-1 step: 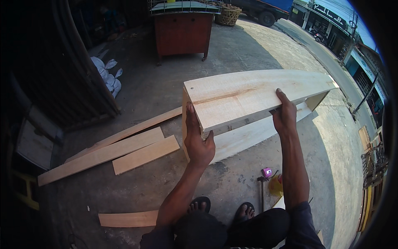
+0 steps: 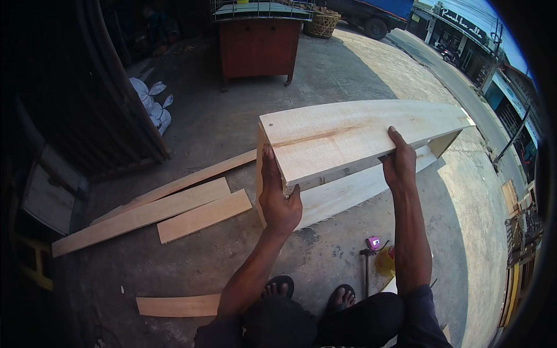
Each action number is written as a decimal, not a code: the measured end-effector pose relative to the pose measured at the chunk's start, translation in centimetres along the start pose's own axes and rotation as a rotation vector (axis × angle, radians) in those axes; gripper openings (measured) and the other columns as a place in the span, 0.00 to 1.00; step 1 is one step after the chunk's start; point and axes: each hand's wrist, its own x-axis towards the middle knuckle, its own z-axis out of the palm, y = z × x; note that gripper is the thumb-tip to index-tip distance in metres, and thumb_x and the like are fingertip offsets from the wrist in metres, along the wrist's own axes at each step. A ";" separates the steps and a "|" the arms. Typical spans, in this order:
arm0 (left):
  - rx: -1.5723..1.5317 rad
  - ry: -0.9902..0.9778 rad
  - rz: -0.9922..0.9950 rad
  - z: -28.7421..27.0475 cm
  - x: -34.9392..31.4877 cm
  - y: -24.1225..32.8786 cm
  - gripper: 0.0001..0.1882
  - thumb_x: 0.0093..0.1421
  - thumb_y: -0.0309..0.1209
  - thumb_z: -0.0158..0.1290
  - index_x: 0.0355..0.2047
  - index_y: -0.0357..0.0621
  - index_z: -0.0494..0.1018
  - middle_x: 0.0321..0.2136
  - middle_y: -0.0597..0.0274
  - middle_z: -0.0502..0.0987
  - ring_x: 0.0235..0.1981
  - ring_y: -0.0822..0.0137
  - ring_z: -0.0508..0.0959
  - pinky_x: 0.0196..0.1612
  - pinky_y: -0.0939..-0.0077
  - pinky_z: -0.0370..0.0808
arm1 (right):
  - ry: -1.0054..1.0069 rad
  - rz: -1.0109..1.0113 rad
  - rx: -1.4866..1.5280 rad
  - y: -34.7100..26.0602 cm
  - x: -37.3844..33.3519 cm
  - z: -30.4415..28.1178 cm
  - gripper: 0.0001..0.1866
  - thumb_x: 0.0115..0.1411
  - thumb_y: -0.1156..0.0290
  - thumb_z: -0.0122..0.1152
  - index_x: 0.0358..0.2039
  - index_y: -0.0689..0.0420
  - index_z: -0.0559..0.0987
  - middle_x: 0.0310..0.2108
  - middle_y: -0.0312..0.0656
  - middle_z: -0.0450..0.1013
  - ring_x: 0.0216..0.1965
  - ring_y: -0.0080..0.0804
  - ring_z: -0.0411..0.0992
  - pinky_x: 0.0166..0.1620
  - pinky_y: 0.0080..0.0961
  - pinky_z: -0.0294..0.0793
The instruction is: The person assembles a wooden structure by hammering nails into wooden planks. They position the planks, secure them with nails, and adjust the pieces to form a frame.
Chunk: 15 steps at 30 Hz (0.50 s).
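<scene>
A long open wooden box frame of pale boards stands on the concrete in front of me. Its upper board has a brown streak and a small dark spot near the left corner. My left hand grips the left end, fingers along the end board and thumb at the near corner. Farther right, my right hand clasps the upper board's near edge, thumb on top and the other fingers underneath, partly hidden. Below, the lower board shows through the open side, with a rough, splintery near edge.
Loose planks lie to the left, and a short board is near my feet. A hammer, a pink tape measure and a yellow container sit by my right forearm. Beyond stand a red cabinet and white sacks.
</scene>
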 end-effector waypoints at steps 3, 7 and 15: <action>0.010 0.022 0.053 0.0 0.2 -0.2 0.53 0.53 0.08 0.53 0.77 0.48 0.44 0.75 0.49 0.53 0.72 0.49 0.60 0.70 0.59 0.66 | 0.045 -0.003 0.040 0.5 0.2 0.2 0.32 0.67 0.69 0.61 0.63 0.75 0.61 0.57 0.57 0.69 0.57 0.48 0.73 0.59 0.55 0.73; -0.048 -0.002 0.046 0.1 0.7 -0.6 0.55 0.52 0.08 0.54 0.77 0.50 0.44 0.74 0.51 0.53 0.73 0.50 0.58 0.71 0.56 0.64 | 0.031 0.022 0.073 0.1 1.1 -0.6 0.31 0.68 0.70 0.60 0.64 0.74 0.60 0.58 0.57 0.68 0.58 0.49 0.72 0.59 0.55 0.74; 0.011 -0.029 0.080 -0.7 0.2 -0.2 0.56 0.51 0.10 0.58 0.76 0.54 0.46 0.74 0.51 0.53 0.73 0.49 0.55 0.72 0.54 0.64 | -0.022 0.003 0.058 0.3 2.3 -0.6 0.31 0.68 0.70 0.61 0.63 0.74 0.61 0.57 0.57 0.69 0.58 0.49 0.72 0.58 0.53 0.75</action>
